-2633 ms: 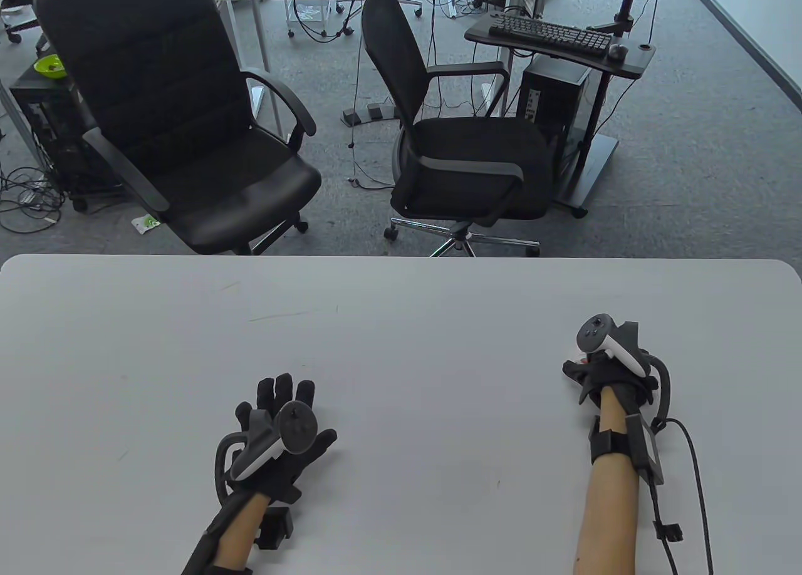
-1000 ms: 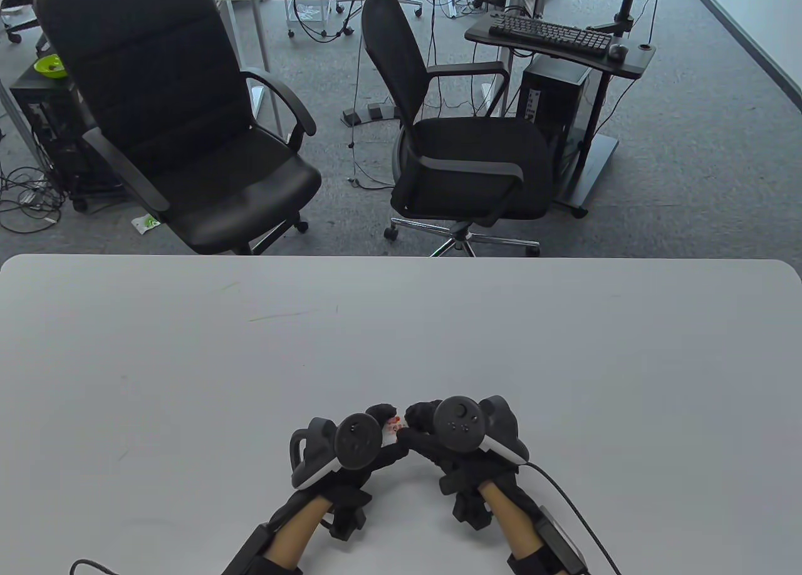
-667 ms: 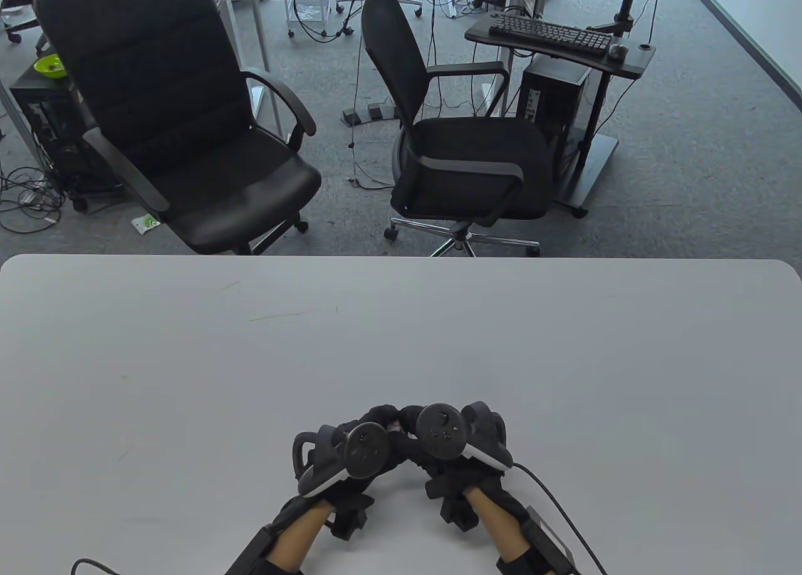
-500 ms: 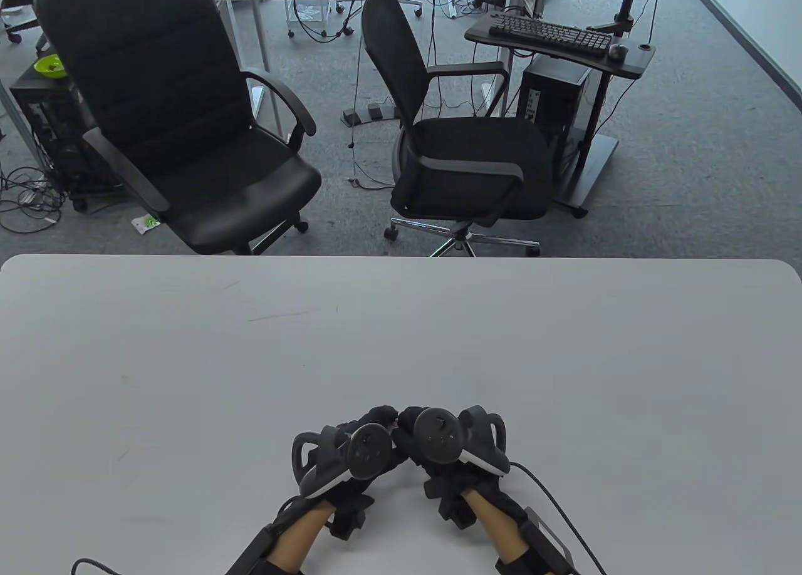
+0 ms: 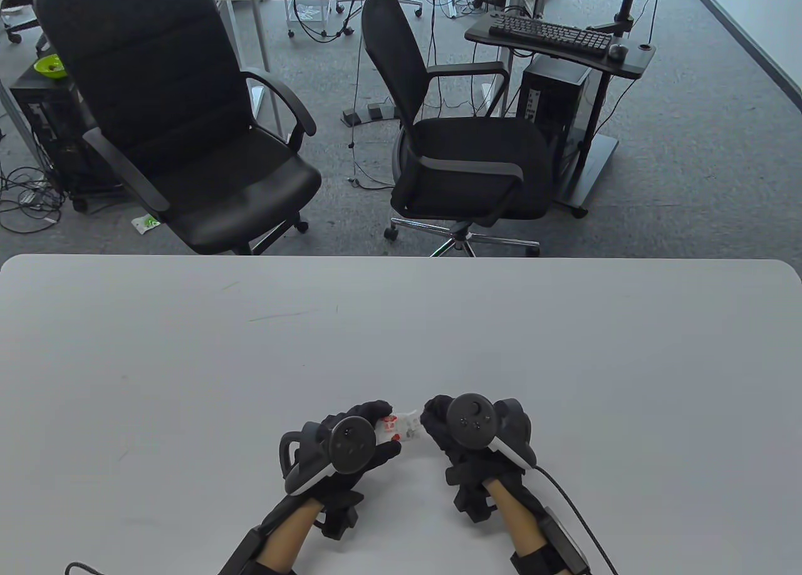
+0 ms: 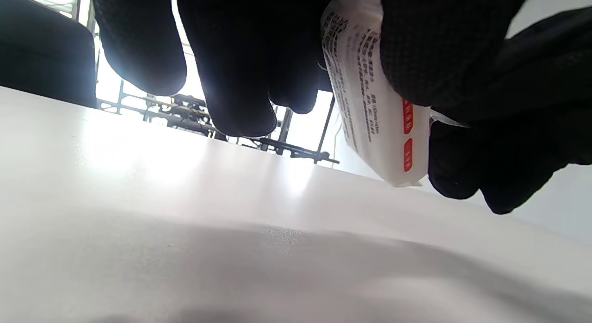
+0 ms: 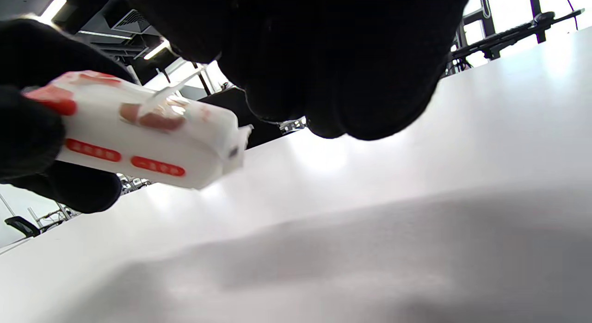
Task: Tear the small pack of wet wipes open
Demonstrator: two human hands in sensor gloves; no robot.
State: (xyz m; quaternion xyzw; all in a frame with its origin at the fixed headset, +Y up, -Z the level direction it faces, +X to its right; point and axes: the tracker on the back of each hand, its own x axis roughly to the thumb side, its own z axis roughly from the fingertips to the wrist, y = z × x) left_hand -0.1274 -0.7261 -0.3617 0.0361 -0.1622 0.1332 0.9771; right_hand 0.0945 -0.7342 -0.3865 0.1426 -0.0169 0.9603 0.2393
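Observation:
A small white wet wipes pack (image 5: 401, 426) with red marks hangs just above the grey table (image 5: 188, 362), near its front edge, between my two hands. My left hand (image 5: 383, 421) grips the pack's left end; its fingers (image 6: 231, 59) and the pack (image 6: 370, 110) show in the left wrist view. My right hand (image 5: 429, 419) is at the pack's right end. In the right wrist view a thin clear strip runs from the pack (image 7: 152, 138) up to my curled right fingers (image 7: 323, 59), which seem to pinch it.
Two black office chairs (image 5: 188, 130) (image 5: 463, 149) stand beyond the table's far edge, with a keyboard stand (image 5: 557, 36) behind them. A cable (image 5: 576, 512) trails from my right wrist over the table's front edge.
Earlier my hands were far apart, then met at the front centre around the pack. Since half a second ago they have drawn slightly apart, and the pack now shows between them.

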